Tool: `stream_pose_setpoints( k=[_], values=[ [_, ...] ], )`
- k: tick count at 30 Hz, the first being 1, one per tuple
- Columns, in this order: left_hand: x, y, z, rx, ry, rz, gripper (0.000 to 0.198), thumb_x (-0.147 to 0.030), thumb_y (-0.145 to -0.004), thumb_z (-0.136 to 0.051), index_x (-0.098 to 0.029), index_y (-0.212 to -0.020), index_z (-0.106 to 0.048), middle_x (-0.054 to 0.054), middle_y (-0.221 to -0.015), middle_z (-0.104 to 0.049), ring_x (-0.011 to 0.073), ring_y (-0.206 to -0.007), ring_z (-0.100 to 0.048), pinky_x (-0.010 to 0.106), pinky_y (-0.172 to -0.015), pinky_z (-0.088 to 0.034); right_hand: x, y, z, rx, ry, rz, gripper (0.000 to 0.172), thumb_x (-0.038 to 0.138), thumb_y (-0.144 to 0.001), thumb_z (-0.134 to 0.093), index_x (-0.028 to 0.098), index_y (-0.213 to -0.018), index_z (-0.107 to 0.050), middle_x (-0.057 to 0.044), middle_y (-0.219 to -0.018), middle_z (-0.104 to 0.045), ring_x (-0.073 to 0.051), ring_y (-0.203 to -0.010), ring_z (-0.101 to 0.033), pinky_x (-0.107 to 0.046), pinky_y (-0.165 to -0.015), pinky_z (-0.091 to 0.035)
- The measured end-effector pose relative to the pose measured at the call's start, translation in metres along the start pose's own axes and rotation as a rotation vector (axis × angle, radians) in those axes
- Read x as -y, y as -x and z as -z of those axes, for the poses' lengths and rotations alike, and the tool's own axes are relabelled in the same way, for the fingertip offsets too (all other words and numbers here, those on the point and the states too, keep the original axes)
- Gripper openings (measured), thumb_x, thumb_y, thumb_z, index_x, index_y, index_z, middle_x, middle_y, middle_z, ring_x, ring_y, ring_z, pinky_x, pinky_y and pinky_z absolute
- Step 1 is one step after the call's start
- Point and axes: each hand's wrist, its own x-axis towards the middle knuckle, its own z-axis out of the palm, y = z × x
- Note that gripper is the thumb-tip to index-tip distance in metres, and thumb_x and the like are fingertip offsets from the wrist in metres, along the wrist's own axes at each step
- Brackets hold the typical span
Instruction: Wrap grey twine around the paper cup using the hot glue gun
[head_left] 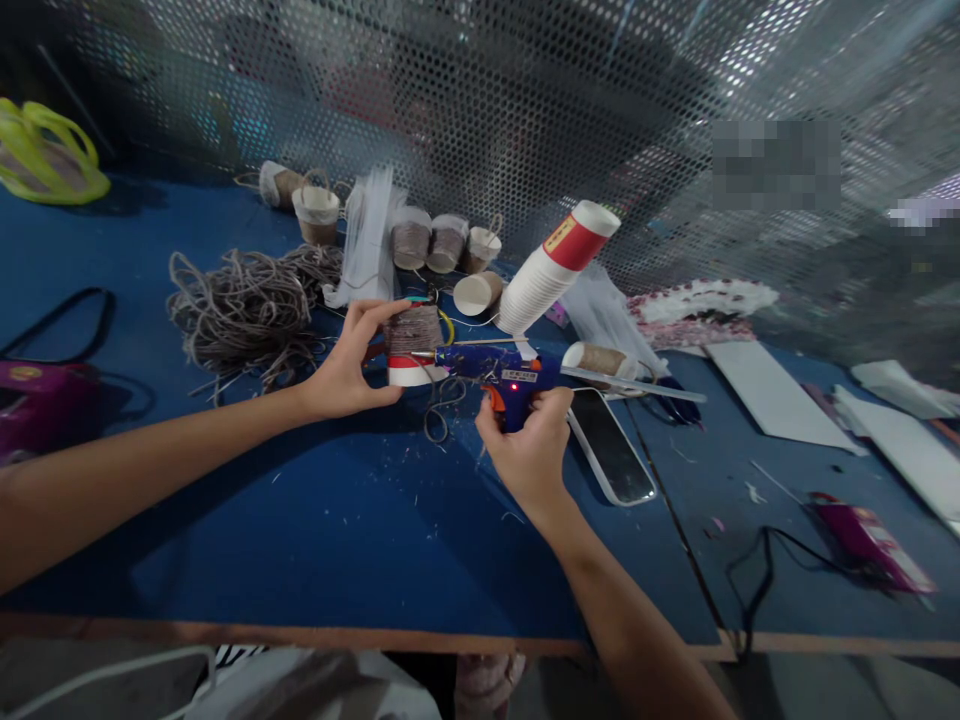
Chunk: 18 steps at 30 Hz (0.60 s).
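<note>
My left hand [346, 362] grips a paper cup [413, 347] partly wrapped in grey cord, held upside down above the blue table [315, 520]. My right hand [529, 445] is closed round the handle of a blue glue gun [501, 375] with an orange trigger and a lit red lamp. The gun's nozzle points left and touches the cup's wrapped side. A loose end of cord [439, 410] dangles below the cup.
A tangle of grey cord [247, 305] lies at left. Several finished wrapped cups [427, 243] stand at the back by a mesh screen. A leaning stack of paper cups [551, 268], a phone [611, 448], scissors [660, 392] and white card pieces [772, 395] lie to the right.
</note>
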Motion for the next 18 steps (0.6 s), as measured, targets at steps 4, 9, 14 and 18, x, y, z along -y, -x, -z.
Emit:
stream_pose_setpoints(
  k=[4, 9, 14, 18],
  values=[
    [0.002, 0.0003, -0.0021, -0.006, 0.059, -0.023, 0.081, -0.023, -0.071, -0.076, -0.031, -0.143, -0.04, 0.011, -0.137, -0.038, 0.0264, -0.118, -0.058, 0.045, -0.099, -0.06, 0.0016, -0.0003, 0.0011, -0.002, -0.008, 0.0, 0.038, 0.039, -0.076, -0.064, 0.029, -0.085, -0.028, 0.005, -0.066, -0.048, -0.019, -0.054, -0.059, -0.035, -0.049, -0.051],
    [0.0058, 0.0018, -0.0034, -0.005, 0.091, -0.016, 0.08, -0.024, -0.072, -0.076, -0.03, -0.142, -0.037, 0.012, -0.139, -0.036, 0.0255, -0.118, -0.06, 0.044, -0.101, -0.058, 0.0016, -0.0009, 0.0026, -0.022, 0.019, 0.005, 0.038, 0.038, -0.075, -0.064, 0.029, -0.085, -0.028, 0.007, -0.066, -0.046, -0.017, -0.051, -0.056, -0.031, -0.047, -0.048],
    [0.0076, 0.0026, -0.004, -0.001, 0.139, 0.0, 0.079, -0.024, -0.073, -0.077, -0.029, -0.14, -0.036, 0.013, -0.141, -0.035, 0.0266, -0.122, -0.059, 0.043, -0.102, -0.057, -0.0018, -0.0001, 0.0017, -0.025, 0.031, 0.032, 0.038, 0.037, -0.076, -0.063, 0.029, -0.087, -0.028, 0.006, -0.068, -0.046, -0.016, -0.053, -0.056, -0.031, -0.048, -0.048],
    [0.0098, 0.0034, -0.0045, -0.004, 0.193, 0.014, 0.079, -0.023, -0.071, -0.078, -0.028, -0.139, -0.038, 0.013, -0.141, -0.036, 0.0287, -0.127, -0.057, 0.045, -0.103, -0.057, -0.0049, 0.0009, -0.0001, -0.078, 0.063, 0.078, 0.037, 0.038, -0.077, -0.063, 0.028, -0.087, -0.029, 0.007, -0.067, -0.044, -0.014, -0.051, -0.052, -0.029, -0.046, -0.045]
  ],
)
